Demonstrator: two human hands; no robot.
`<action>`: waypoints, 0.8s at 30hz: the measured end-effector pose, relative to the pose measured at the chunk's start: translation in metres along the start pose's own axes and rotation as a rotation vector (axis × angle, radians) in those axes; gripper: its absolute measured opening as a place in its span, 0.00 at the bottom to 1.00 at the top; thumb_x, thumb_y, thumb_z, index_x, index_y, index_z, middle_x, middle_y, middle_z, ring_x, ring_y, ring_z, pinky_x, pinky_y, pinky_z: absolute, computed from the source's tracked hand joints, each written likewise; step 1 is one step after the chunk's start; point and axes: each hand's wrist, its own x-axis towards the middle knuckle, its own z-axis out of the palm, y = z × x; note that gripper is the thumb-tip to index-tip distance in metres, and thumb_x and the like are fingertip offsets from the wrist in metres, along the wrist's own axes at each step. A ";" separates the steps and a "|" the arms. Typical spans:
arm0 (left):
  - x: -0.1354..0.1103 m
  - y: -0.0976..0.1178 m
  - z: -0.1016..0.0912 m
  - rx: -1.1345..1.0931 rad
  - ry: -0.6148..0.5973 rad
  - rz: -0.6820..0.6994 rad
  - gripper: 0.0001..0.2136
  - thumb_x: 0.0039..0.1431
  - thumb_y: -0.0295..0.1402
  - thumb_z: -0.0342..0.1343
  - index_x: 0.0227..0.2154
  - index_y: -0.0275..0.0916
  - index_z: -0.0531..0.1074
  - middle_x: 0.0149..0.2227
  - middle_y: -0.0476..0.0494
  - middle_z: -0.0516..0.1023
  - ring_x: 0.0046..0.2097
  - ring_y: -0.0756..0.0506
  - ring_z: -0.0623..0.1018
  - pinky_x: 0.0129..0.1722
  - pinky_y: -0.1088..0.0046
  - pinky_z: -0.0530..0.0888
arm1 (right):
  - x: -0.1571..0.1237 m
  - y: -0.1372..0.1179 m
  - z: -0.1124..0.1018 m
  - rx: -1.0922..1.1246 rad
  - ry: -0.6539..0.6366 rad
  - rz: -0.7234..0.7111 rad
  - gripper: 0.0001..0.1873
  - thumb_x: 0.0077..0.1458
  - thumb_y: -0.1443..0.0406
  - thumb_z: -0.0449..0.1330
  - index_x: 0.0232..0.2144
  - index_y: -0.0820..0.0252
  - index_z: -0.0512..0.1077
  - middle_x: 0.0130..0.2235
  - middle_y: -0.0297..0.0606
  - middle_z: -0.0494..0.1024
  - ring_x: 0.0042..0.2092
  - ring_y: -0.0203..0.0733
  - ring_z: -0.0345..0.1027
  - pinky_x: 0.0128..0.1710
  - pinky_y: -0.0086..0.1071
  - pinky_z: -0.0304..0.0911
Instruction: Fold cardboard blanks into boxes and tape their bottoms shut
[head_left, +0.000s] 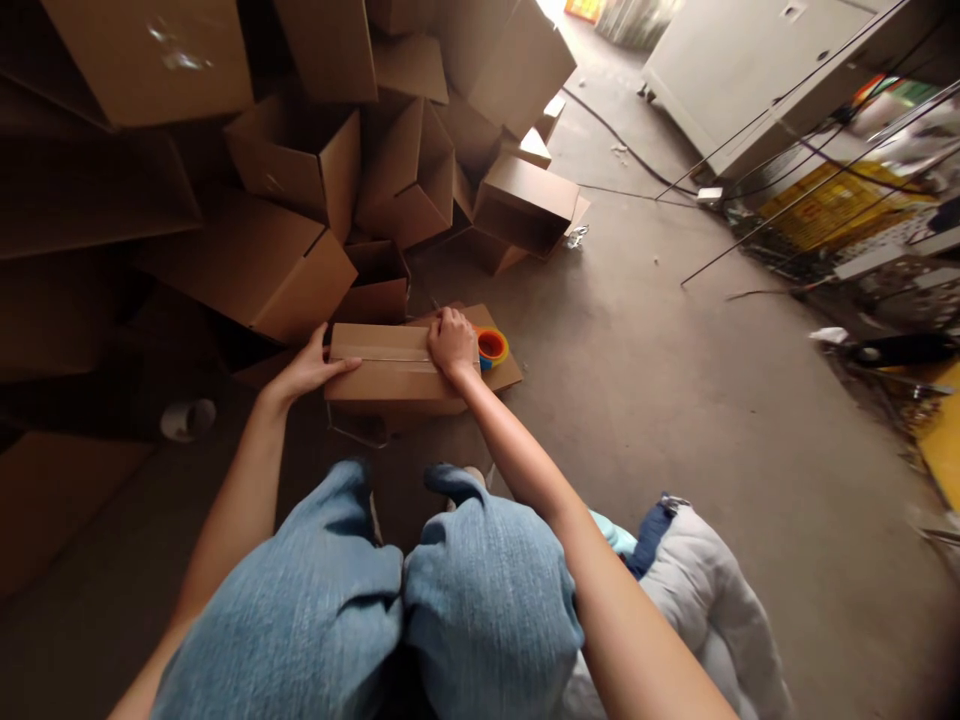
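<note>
Well, from the head camera, the person sits low over a cardboard box [390, 365] on a concrete floor [637, 370], with knees in blue denim [487, 600] at the bottom of the view. The left hand [311, 366] lies spread and flat on the box's near left end, fingers stretched toward the middle, pinching nothing. The right hand [452, 343] presses down on the top toward the right end, its fingers held together and slightly bent, also pinching nothing. A strip of see-through packing tape [382, 353] runs lengthwise along the box's top and passes under the right hand. The box sits on a flat piece of cardboard [504, 372], and a roll of tape [492, 346] with an orange core rests on that piece, just beside the right hand. Behind them rises a heap of empty cardboard boxes [322, 170]. A white cup [187, 420] lies on the floor left of the left hand, and a white padded jacket [697, 590] bunches beside the right knee.
</note>
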 end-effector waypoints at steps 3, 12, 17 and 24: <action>-0.004 -0.001 -0.008 -0.101 -0.015 -0.088 0.52 0.45 0.41 0.72 0.70 0.41 0.48 0.61 0.28 0.72 0.63 0.35 0.72 0.61 0.55 0.70 | 0.001 0.001 0.000 0.022 -0.006 0.016 0.14 0.66 0.69 0.48 0.45 0.66 0.71 0.49 0.50 0.78 0.50 0.49 0.71 0.49 0.38 0.62; -0.004 0.000 0.019 -0.159 0.063 -0.197 0.32 0.44 0.50 0.68 0.50 0.39 0.75 0.53 0.36 0.79 0.57 0.34 0.76 0.58 0.59 0.73 | 0.004 0.004 0.000 0.069 0.026 0.007 0.14 0.66 0.70 0.48 0.44 0.66 0.72 0.47 0.50 0.78 0.50 0.48 0.70 0.54 0.38 0.60; -0.003 -0.001 0.023 -0.191 0.043 -0.278 0.28 0.42 0.53 0.68 0.42 0.39 0.78 0.41 0.35 0.83 0.48 0.33 0.81 0.46 0.58 0.78 | 0.005 0.005 -0.002 0.187 0.066 -0.003 0.12 0.66 0.67 0.50 0.44 0.63 0.72 0.48 0.46 0.78 0.52 0.46 0.70 0.59 0.42 0.57; -0.006 0.000 0.022 -0.214 0.042 -0.304 0.27 0.41 0.55 0.66 0.38 0.40 0.78 0.34 0.37 0.84 0.41 0.33 0.82 0.39 0.59 0.78 | -0.005 0.020 -0.010 0.657 0.177 0.492 0.23 0.59 0.60 0.59 0.55 0.63 0.66 0.62 0.56 0.66 0.66 0.51 0.57 0.63 0.45 0.56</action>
